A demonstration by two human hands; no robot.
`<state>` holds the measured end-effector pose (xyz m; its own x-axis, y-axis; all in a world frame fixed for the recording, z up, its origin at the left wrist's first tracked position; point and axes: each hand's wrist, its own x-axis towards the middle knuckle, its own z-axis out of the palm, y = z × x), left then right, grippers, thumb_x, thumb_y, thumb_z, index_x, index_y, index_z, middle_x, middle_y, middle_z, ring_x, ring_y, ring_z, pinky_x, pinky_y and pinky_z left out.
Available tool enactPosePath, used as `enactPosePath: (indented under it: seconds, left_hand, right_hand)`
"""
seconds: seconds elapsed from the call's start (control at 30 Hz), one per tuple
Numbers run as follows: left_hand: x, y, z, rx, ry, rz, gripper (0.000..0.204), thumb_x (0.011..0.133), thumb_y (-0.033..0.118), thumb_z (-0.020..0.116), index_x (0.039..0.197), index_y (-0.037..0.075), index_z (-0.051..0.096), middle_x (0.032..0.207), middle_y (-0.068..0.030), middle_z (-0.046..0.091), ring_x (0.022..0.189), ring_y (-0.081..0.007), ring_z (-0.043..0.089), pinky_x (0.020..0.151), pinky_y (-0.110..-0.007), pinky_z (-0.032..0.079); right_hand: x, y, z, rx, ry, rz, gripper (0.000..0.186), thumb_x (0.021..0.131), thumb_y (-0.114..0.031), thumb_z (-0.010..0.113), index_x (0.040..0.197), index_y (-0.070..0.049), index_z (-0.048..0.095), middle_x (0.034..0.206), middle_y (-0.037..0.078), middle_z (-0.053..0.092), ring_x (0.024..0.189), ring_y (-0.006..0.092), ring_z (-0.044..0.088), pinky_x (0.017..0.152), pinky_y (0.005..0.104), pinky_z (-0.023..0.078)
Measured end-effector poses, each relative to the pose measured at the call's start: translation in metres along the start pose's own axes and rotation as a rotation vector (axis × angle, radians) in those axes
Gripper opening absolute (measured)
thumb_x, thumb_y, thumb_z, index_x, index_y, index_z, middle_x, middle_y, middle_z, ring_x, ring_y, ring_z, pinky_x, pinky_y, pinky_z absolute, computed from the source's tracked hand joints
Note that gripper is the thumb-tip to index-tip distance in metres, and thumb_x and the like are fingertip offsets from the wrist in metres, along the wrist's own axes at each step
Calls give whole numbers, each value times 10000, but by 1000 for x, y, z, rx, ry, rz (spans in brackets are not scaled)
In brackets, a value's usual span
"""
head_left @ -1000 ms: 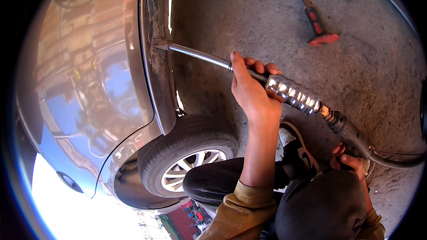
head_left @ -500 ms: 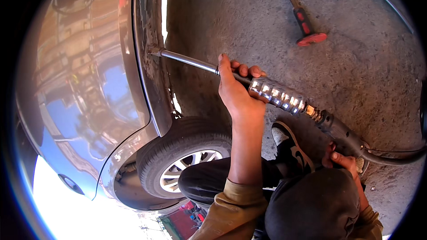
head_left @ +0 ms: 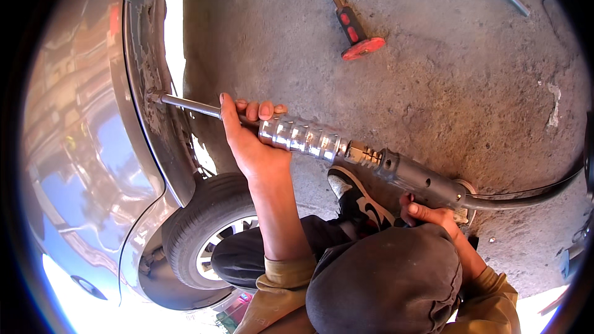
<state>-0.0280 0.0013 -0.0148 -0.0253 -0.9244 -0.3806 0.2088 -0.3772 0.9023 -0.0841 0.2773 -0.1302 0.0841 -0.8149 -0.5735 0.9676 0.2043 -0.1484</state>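
A long metal slide-hammer puller (head_left: 371,158) lies almost level, and its thin rod tip (head_left: 154,96) sits against the bare grey wheel-arch edge of a car fender (head_left: 139,37). My left hand (head_left: 250,139) is wrapped around the rod just ahead of the shiny ribbed weight (head_left: 303,137). Further back, my right hand (head_left: 433,216) grips the tool's rear end under the grey barrel. A dark hose (head_left: 526,198) runs from that end off to the right.
The car's glossy side panel (head_left: 80,167) fills the left, with the tyre and alloy wheel (head_left: 204,222) below the arch. A red-and-black hammer (head_left: 352,31) lies on the concrete ground. A black shoe (head_left: 359,201) and a bent dark-trousered leg sit under the tool.
The whole view has shifted, so tool, car and hammer now sit further left. My left hand and the ribbed weight are a little nearer the rod tip. Both hands keep their grip.
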Motion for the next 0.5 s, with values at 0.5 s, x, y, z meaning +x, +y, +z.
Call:
enactPosePath:
  seconds: [0.5]
  left_hand:
    - [35, 37, 2, 123, 128, 10, 317, 882, 387, 612, 771, 145, 440, 643, 14, 418, 533, -145, 459, 567, -340, 428]
  right_hand:
    - [-1, 6, 1, 132, -10, -36, 337, 796, -159, 722, 1034, 3, 546, 955, 164, 613, 585, 181, 558, 520, 283, 473]
